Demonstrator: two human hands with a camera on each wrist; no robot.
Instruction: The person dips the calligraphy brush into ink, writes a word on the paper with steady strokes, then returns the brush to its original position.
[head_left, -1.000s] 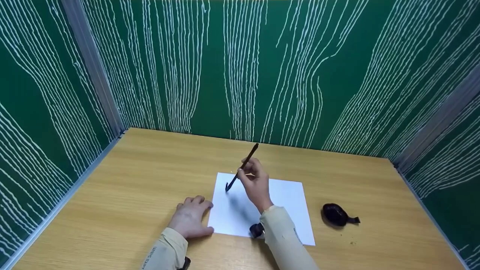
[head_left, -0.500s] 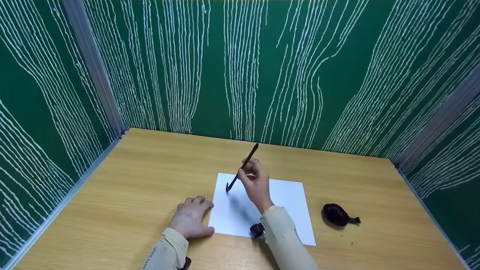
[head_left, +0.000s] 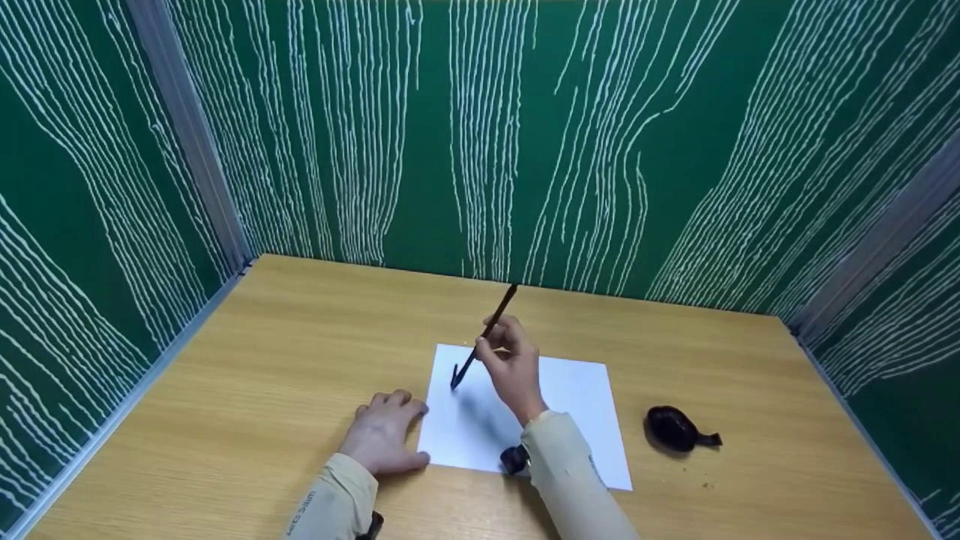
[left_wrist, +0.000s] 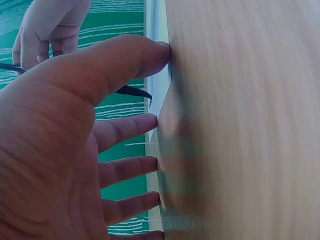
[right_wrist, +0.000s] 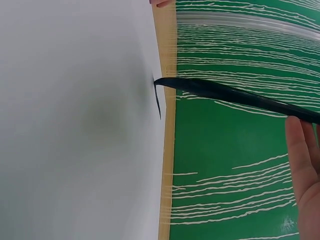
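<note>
My right hand (head_left: 511, 367) pinches a dark paintbrush (head_left: 495, 319), slanted with its upper end away from me. Its bent tip touches a white sheet of paper (head_left: 577, 397) near the left edge. A short black stroke (right_wrist: 158, 102) runs from the tip in the right wrist view. My left hand (head_left: 381, 435) rests at the sheet's left side, fingers spread. Its thumb and index fingertip are at the paper's edge, and the other fingertips (left_wrist: 150, 199) touch the table in the left wrist view. To the right lies a glossy black dish (head_left: 671, 429) with a short handle.
The wooden table (head_left: 315, 322) is bounded by green walls (head_left: 427, 150) with wavy white lines, behind and on both sides. A few small specks (head_left: 706, 484) lie below the dish. A dark device (head_left: 514, 459) sits at my right wrist, over the paper's near edge.
The brush tip has moved slightly toward me along the paper, and the black stroke has grown longer. My left hand, the paper and the dish stay put.
</note>
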